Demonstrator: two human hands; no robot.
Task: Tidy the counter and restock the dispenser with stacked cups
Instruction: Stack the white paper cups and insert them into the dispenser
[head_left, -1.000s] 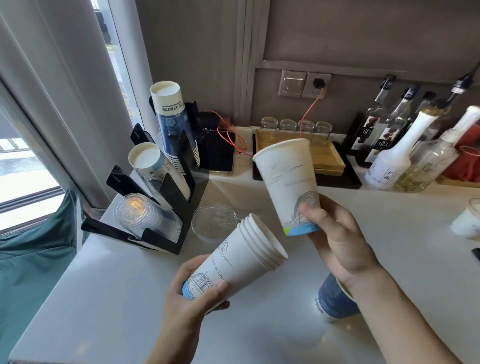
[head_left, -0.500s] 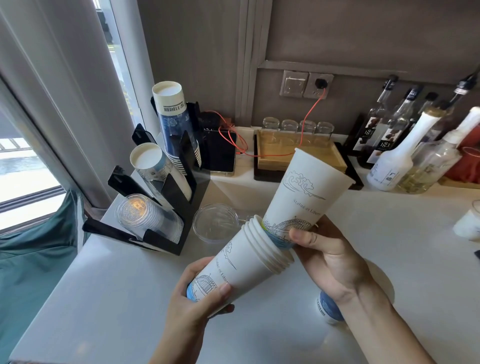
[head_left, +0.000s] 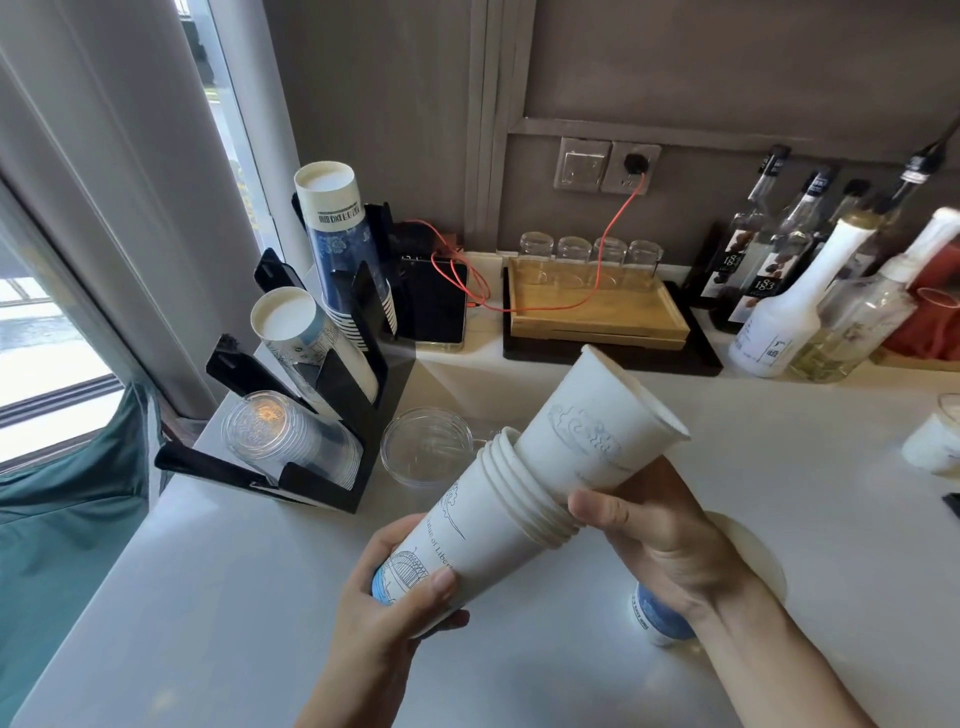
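Black cup dispenser (head_left: 332, 395): far left of the white counter (head_left: 218, 613), three tilted slots holding clear, white and blue cups. Clear lid (head_left: 426, 449): flat on the counter just beside it. Left hand (head_left: 387, 603): clasped round the base of the stack of white cups (head_left: 467, 525), held tilted above the counter. Single white cup (head_left: 597, 431): partly nested in the stack's mouth. Right hand (head_left: 660, 540): closed on that cup at the joint. Blue cup (head_left: 657, 616): under the right wrist, probably standing on the counter.

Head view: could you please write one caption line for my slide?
Left hand holds a stack of white paper cups while right hand nests another cup, beside the black cup dispenser.
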